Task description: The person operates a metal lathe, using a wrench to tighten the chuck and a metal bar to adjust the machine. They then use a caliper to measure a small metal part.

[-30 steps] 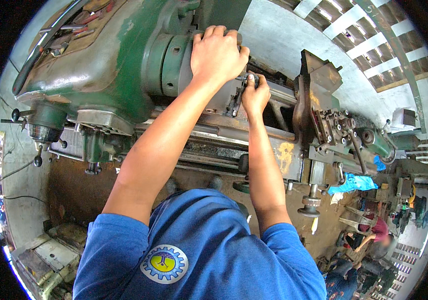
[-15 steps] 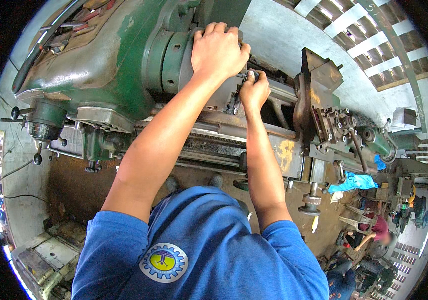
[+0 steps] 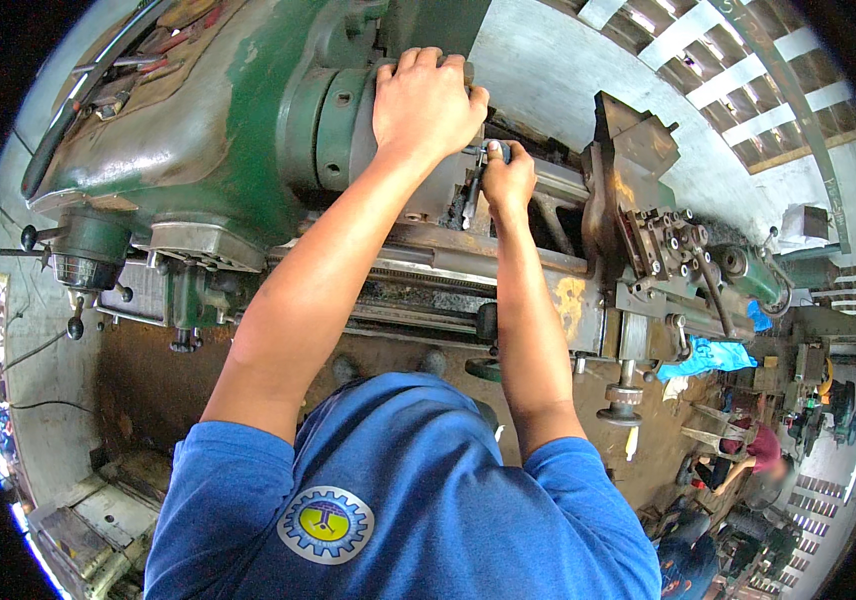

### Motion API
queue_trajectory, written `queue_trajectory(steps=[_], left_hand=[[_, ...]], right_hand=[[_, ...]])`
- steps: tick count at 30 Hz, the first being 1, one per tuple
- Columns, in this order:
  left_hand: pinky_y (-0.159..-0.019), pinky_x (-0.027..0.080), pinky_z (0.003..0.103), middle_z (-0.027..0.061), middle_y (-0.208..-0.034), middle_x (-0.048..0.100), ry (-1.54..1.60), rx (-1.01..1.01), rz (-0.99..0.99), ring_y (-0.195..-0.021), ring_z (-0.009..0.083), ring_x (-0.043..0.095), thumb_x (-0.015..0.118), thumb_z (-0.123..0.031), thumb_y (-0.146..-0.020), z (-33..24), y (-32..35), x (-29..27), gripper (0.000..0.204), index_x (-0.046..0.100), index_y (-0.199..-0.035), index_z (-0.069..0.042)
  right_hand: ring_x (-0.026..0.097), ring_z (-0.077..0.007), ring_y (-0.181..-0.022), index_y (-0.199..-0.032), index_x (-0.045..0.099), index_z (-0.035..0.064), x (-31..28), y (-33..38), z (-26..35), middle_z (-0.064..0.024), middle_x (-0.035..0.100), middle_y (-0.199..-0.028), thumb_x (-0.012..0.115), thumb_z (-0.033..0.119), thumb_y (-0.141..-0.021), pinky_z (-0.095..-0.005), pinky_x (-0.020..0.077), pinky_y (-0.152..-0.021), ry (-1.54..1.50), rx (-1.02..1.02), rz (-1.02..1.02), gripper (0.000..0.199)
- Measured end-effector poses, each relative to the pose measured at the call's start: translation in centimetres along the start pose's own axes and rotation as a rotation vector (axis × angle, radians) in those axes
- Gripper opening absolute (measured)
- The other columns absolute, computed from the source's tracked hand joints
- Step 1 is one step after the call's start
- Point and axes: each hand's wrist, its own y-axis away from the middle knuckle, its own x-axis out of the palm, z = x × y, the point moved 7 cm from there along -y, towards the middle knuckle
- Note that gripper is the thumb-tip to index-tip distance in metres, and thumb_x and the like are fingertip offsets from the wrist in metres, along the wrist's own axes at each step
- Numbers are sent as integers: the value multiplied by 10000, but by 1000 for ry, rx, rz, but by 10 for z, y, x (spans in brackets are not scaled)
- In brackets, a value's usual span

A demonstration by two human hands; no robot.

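A large green lathe stretches across the view, its dark round chuck (image 3: 363, 130) fixed to the green spindle flange (image 3: 336, 125). My left hand (image 3: 423, 110) lies over the upper part of this chuck, fingers curled over its far edge and largely hiding its face. Just to the right, my right hand (image 3: 510, 180) is closed on a short dark metal piece, thumb pressed on top. A thin metal rod runs from this piece toward the chuck. My fingers hide its shape, and I cannot tell how it meets the chuck. The lathe bed (image 3: 488, 250) passes beneath both hands.
Right along the bed stand the carriage and tool post (image 3: 663, 245), with a handwheel (image 3: 620, 405) below. A blue cloth (image 3: 708, 358) hangs there. Hand tools (image 3: 138, 75) lie on the headstock, and control levers (image 3: 78, 260) stick out at left. Another person (image 3: 753, 455) is at far right.
The whole view has shifted slightly to the left. Both hands keep their holds at the chuck, with hardly any movement against the machine.
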Motion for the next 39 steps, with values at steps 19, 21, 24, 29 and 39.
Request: queue_trajectory(steps=[19,21,24,29,39], left_hand=[[-1041,431,491,142,-1244,661,-4,-9,65,-1237,291,582,615,-400,-889,2,-3,-2,447,713,-1172,-68],[-1067,428,487,113,-1320,649,-31,-44,144,-1274,281,571,626,-410,-887,4,-3,1,486,693,-1262,-107],[-1077,419,493,115,-1341,635,-36,-59,157,-1292,277,558,624,-407,-889,3,-3,-1,492,683,-1279,-113],[-1085,408,507,117,-1354,625,-16,-64,185,-1313,274,539,633,-420,-887,4,-3,-3,508,674,-1291,-114],[-926,487,497,182,-1064,701,27,-51,112,-1087,328,638,641,-402,-806,2,-1,-2,443,736,-978,-5]], right_hand=[[685,-475,-940,-1095,701,26,-6,8,10,-291,709,-977,672,234,-944,-528,514,-837,72,-143,-68,259],[686,-480,-914,-1097,692,17,-8,17,16,-300,704,-954,664,191,-951,-527,514,-814,31,-171,-103,229],[688,-476,-911,-1103,692,18,-9,23,21,-296,706,-942,658,175,-959,-516,520,-804,27,-191,-112,216],[696,-460,-901,-1087,701,30,-9,19,17,-273,716,-916,677,184,-952,-499,528,-797,-17,-176,-120,206],[723,-238,-845,-1222,624,16,-147,17,-19,-143,719,-1186,551,218,-1056,-346,587,-694,-565,50,-43,272]])
